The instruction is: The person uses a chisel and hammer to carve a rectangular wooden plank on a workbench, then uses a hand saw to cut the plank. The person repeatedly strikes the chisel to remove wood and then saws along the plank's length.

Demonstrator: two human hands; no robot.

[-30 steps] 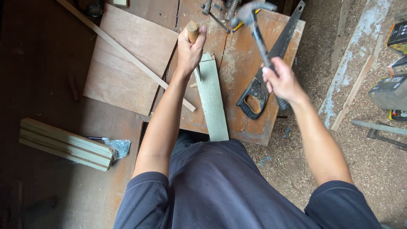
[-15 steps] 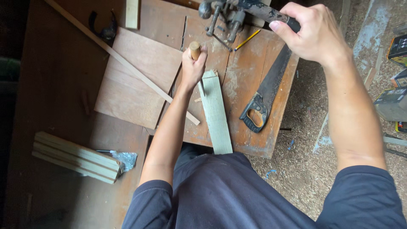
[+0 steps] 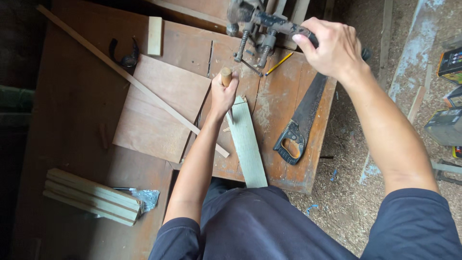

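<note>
The left hand [image 3: 222, 96] has its fingers curled tight around a chisel [image 3: 226, 77], whose rounded wooden handle top pokes out above the fist at 12 o'clock; the blade below the fist is mostly hidden, meeting the top end of a pale green plank [image 3: 247, 144] that runs off toward 6 o'clock. The right hand [image 3: 332, 48], up at 2 o'clock from the left, is wrapped closed around the handle of a hammer [image 3: 262, 19], its head pointing toward 9 o'clock over a metal vise [image 3: 255, 41]. A handsaw [image 3: 301, 123] lies at 3 o'clock of the plank, a yellow pencil [image 3: 279, 63] near the vise, and a plywood sheet [image 3: 161, 106] at 9 o'clock on the workbench [image 3: 77, 120].
</note>
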